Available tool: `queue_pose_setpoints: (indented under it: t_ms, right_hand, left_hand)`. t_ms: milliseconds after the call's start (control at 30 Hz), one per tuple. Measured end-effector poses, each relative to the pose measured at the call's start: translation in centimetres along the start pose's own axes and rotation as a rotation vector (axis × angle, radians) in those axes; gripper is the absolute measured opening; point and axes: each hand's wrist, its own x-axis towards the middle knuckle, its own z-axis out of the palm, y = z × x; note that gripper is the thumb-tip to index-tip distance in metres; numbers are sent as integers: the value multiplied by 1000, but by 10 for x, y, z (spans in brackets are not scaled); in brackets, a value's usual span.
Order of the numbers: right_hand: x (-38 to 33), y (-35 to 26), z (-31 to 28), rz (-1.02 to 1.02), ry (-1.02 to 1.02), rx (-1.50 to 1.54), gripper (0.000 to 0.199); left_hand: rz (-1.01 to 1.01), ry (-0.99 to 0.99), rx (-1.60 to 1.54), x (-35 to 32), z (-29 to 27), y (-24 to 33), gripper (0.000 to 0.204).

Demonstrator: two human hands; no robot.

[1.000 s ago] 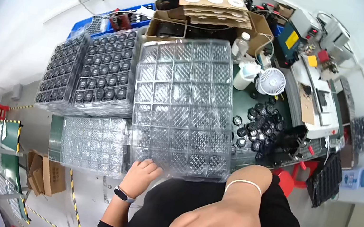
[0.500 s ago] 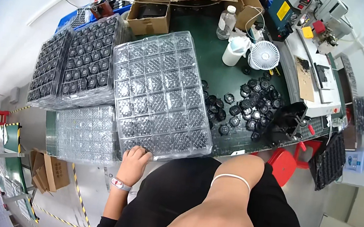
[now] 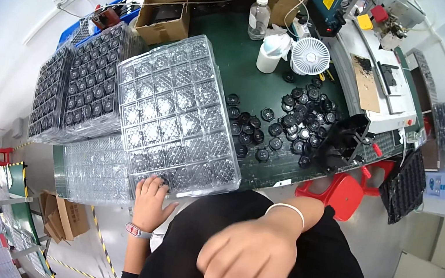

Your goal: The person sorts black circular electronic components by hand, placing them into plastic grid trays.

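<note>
While the left hand (image 3: 151, 205) rests at the near edge of the clear blister tray (image 3: 179, 117), its fingers are spread flat over the tray's near-left corner, a grip that pins nothing between the fingers and seems only to steady the tray where it juts past the edge of the green tabletop (image 3: 255, 85). The tray is laid empty across the near-left part of the tabletop, on top of what looks like a stack of like trays (image 3: 90, 173), so that its pockets face up and are within easy reach. To its left, well apart from the hand, filled trays of black parts (image 3: 81, 86) are stacked. Loose black round parts (image 3: 283, 128) are heaped to the right of the clear tray, near enough to be picked from. The right hand (image 3: 248, 264) is held close under the camera, curled into a loose fist with the fingers pressed together; nothing can be seen in it. A small white desk fan (image 3: 310, 56), a white cup (image 3: 267, 58) and a clear bottle (image 3: 259, 18) are kept at the far side, out of the working area.
</note>
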Motion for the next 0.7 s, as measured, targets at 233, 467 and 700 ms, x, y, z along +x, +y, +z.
queue_pose_setpoints:
  t_ms: [233,467,700]
  right_hand:
    - [-335,37,-195,1404,786,-1526,39]
    - [-375,44,-237,1489,450,-1667,56]
    - [-370,47,-266,1703,129,-1303,58]
  left_hand:
    - [-241,61,13,41,8,28,71]
    - [-417,63,82,69,56,36,77]
    - [-438,100,66,74,61,36,78]
